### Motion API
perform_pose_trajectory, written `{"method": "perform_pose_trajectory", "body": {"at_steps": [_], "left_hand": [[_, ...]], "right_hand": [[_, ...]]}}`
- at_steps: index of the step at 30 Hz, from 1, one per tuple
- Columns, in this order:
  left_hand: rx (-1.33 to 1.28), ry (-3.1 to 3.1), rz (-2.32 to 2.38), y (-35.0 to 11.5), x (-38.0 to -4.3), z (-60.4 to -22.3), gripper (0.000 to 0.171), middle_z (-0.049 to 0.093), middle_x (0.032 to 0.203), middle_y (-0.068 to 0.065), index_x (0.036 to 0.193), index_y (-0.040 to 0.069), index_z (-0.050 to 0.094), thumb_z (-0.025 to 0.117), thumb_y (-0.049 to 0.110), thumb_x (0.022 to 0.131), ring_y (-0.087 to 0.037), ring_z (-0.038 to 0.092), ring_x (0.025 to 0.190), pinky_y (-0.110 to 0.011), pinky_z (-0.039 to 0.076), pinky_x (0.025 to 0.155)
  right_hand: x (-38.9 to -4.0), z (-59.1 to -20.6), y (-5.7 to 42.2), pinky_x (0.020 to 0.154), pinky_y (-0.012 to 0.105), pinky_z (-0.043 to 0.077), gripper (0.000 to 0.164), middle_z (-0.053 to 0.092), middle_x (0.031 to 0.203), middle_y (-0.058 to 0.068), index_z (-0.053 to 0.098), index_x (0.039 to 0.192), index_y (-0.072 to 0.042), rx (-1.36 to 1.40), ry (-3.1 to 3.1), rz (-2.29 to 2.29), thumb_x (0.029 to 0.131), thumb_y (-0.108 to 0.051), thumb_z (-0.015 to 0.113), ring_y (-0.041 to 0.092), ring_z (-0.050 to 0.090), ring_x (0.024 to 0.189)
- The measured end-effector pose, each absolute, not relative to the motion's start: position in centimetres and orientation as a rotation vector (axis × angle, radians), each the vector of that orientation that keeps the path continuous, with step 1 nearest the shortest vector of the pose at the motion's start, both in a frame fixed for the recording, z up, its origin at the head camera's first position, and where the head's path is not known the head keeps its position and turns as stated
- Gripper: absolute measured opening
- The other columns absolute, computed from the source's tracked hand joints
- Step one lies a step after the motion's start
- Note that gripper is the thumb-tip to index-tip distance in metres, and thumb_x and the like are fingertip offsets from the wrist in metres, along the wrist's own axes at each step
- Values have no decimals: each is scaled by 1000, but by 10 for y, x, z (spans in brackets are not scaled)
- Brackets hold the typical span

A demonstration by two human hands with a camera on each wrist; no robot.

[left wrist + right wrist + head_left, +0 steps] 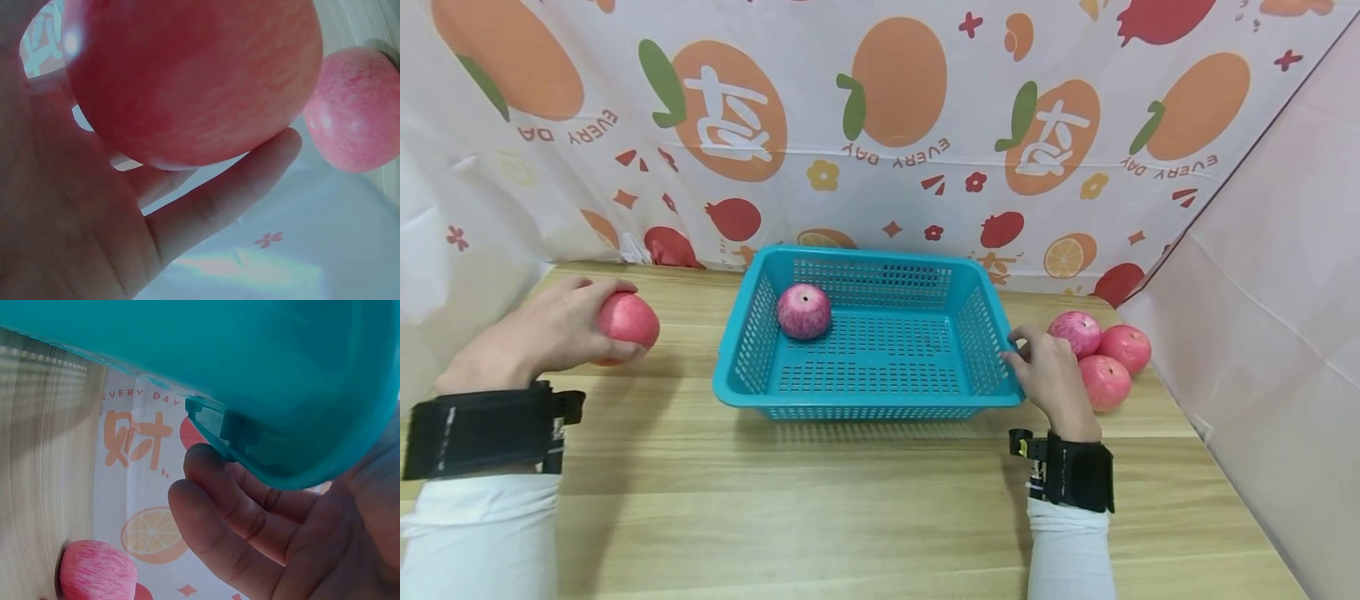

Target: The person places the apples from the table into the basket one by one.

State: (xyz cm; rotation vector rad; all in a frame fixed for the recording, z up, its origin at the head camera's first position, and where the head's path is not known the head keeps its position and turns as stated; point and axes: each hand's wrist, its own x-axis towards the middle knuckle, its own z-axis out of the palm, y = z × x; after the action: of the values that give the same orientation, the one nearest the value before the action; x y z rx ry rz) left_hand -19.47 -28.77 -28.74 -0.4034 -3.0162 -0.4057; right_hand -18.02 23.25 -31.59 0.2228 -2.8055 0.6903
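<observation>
At the left of the wooden table [865, 508], gripping a red apple [631, 320] in the curled left hand [561, 325], beside another apple [357, 115]. At right, with the bent right hand [1054, 373] near three clustered apples [1107, 385], holding by its rim a blue basket [880, 402] containing one striped apple [803, 312] at left. Beyond, backed by a fruit-print curtain [812, 92].

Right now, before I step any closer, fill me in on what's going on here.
A person's left hand holds a red apple left of the blue basket, with another apple close by in the left wrist view. The right hand grips the basket's right end. One apple sits inside the basket, toward its left side, and three more apples lie on the table to the right.
</observation>
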Motion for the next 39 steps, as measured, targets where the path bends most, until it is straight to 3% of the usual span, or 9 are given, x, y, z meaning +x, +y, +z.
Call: {"method": "perform_pose_trajectory", "body": {"at_steps": [14, 21, 39], "left_hand": [[-409, -3012, -376, -273, -203, -270, 78, 36, 112, -32, 120, -2, 38, 80, 30, 62, -49, 36, 93, -60, 47, 65], [-409, -3011, -404, -262, -205, -262, 78, 38, 106, -31, 122, -1, 37, 79, 29, 64, -48, 37, 91, -56, 51, 59], [-456, -3004, -363, -238, -213, -243, 77, 38, 111, -28, 124, 3, 38, 78, 32, 65, -46, 38, 94, -57, 51, 62]], "right_hand": [[-181, -317, 233, 61, 44, 55, 30, 64, 87, 22, 57, 110, 3, 217, -2802, 695, 84, -12, 62, 27, 61, 68], [-180, -317, 233, 62, 43, 55, 31, 64, 87, 21, 57, 110, 2, 223, -2793, 690, 84, -13, 63, 26, 61, 67], [-180, -317, 233, 60, 43, 56, 28, 63, 84, 21, 58, 108, 3, 223, -2792, 697, 85, -11, 62, 26, 59, 66]]}}
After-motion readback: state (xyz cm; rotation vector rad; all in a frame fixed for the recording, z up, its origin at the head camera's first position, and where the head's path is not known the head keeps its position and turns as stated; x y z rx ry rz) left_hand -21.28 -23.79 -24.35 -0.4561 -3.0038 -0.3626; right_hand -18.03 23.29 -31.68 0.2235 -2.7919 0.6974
